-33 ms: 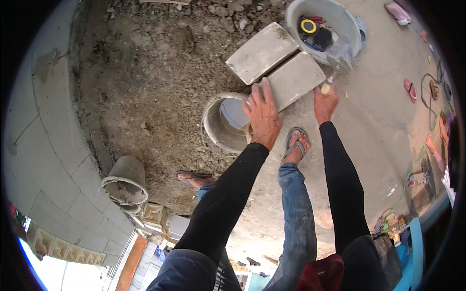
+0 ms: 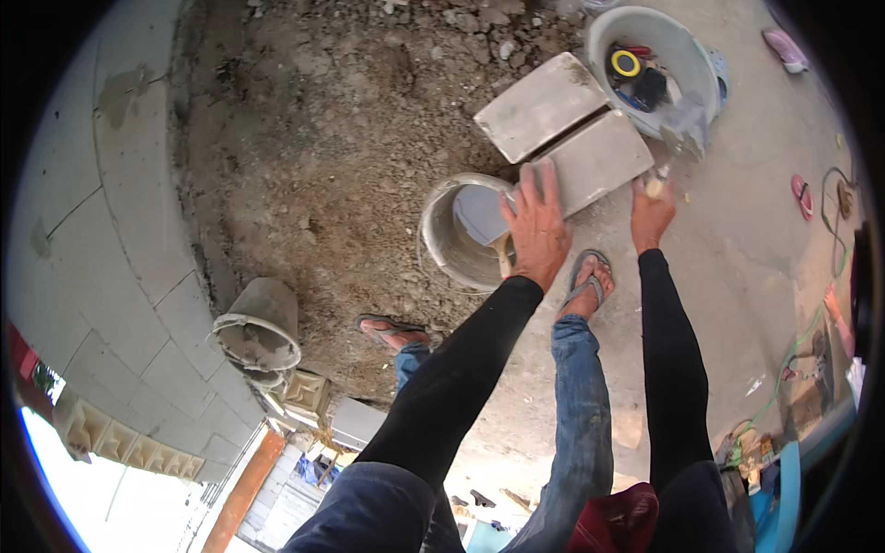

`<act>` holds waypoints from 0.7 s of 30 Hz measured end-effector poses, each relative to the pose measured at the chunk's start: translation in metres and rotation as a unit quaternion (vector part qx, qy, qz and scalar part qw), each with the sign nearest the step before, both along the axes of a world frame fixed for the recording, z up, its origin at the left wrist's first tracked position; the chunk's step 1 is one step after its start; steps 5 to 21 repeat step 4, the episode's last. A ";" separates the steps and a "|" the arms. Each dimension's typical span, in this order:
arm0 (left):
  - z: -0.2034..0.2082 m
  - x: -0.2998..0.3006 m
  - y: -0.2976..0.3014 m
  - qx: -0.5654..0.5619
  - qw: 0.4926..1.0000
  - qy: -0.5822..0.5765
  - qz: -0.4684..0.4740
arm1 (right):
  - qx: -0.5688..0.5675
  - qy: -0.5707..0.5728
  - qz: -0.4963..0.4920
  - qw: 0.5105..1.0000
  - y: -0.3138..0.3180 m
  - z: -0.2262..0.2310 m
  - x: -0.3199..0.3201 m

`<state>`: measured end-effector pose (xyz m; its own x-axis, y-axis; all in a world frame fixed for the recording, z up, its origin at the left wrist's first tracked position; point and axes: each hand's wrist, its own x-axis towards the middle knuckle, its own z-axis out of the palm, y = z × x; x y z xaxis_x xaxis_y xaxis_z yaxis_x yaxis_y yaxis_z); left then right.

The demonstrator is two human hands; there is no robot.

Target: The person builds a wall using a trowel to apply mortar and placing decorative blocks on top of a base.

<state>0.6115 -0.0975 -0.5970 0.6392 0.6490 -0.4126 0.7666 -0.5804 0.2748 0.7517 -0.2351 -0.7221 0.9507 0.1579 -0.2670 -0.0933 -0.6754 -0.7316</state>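
Observation:
Two grey concrete blocks [image 2: 542, 106] lie side by side on the ground with a narrow gap between them. My left hand [image 2: 539, 226] lays its outstretched fingers on the near left edge of the closer block [image 2: 601, 161], thumb apart. Past that block's right end, my right hand [image 2: 652, 214] is closed round the pale handle of a trowel [image 2: 687, 136], whose grey blade points away toward a tub. Below my left hand stands a bucket [image 2: 441, 226] of greyish water, with a wooden-handled tool [image 2: 502, 247] leaning inside; its other end is hidden.
The grey tub [image 2: 604, 37] at the far right holds tools and a yellow roll [image 2: 625, 63]. A mortar-smeared bucket [image 2: 277, 313] stands by the block wall [image 2: 129, 230] on the left. Rough soil [image 2: 323, 157] meets smoother ground. Sandals and a green cord [image 2: 791, 355] lie at right.
The whole view has shifted, so the blocks, buckets and tub appear farther right and slightly lower. The trowel blade sits a little nearer to me. Both hands keep their places by the block.

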 end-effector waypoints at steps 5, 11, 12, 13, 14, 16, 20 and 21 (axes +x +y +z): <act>0.081 -0.022 -0.018 -0.145 0.989 0.016 0.023 | -0.063 -0.059 0.146 0.986 -0.099 0.006 0.023; 0.081 -0.022 -0.018 -0.145 0.989 0.016 0.023 | -0.063 -0.059 0.146 0.986 -0.099 0.006 0.023; 0.081 -0.022 -0.018 -0.145 0.989 0.016 0.023 | -0.063 -0.059 0.146 0.986 -0.099 0.006 0.023; 0.081 -0.022 -0.018 -0.145 0.989 0.016 0.023 | -0.063 -0.059 0.146 0.986 -0.099 0.006 0.023; 0.081 -0.022 -0.018 -0.145 0.989 0.016 0.023 | -0.063 -0.059 0.146 0.986 -0.099 0.006 0.023; 0.081 -0.022 -0.018 -0.145 0.989 0.016 0.023 | -0.063 -0.059 0.146 0.986 -0.099 0.006 0.023; 0.081 -0.022 -0.018 -0.145 0.989 0.016 0.023 | -0.063 -0.059 0.146 0.986 -0.099 0.006 0.023; 0.081 -0.022 -0.018 -0.145 0.989 0.016 0.023 | -0.063 -0.059 0.146 0.986 -0.099 0.006 0.023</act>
